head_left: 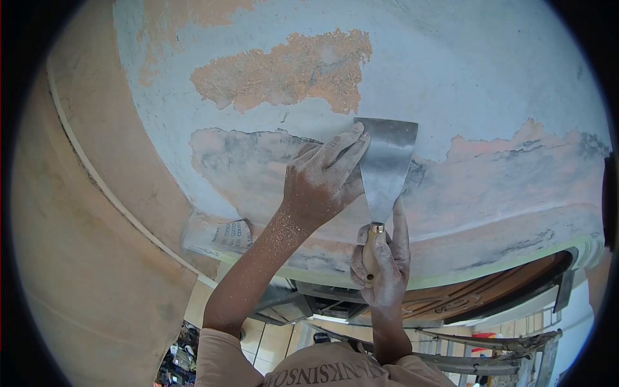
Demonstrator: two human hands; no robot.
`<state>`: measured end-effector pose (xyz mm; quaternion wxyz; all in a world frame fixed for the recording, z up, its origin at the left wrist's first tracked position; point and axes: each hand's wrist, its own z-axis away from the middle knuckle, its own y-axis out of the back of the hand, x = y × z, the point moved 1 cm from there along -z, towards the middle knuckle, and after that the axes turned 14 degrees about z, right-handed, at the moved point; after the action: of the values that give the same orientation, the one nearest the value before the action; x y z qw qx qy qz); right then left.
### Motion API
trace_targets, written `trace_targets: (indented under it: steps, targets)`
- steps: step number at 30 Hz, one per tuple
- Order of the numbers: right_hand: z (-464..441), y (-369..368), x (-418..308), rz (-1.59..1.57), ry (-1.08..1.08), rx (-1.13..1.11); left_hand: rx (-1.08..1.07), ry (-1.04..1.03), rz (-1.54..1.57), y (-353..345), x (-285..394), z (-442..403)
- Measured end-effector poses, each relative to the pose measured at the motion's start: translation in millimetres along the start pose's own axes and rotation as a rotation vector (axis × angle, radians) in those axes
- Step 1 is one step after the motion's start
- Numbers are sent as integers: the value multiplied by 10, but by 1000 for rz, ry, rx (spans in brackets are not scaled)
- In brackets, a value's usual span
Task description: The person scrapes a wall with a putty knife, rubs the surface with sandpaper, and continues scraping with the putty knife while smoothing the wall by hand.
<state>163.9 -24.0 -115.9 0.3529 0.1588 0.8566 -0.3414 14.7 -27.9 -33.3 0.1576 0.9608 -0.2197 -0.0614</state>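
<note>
My right hand (387, 264) wraps round the light wooden handle of a wide putty knife (390, 155), its steel blade pointing up toward the plaster. With fingers stretched out, my left hand (325, 171) reaches from the left, and its fingertips touch the blade's left edge near the top corner. Its thumb is partly hidden beside the blade. Pale dust coats both hands and the left forearm. Around the blade is a blue-white wall surface (438, 77) with peeled edges, and a rough peach bare patch (290, 71) shows above my left hand.
A piece of printed sandpaper (232, 235) lies at the lower left of the peeling surface. Below hangs a dark-framed carved wooden panel (490, 287). A worn wooden ladder or trestle (490, 345) stands at the lower right. Along the left runs a beige wall with a thin pale strip (97, 174).
</note>
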Motion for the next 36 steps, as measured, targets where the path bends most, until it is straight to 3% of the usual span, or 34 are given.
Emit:
trace_targets:
  steps: [36]
  targets:
    - [-15, -32, -112, 63, -16, 1, 108, 47, 95, -29, -26, -55]
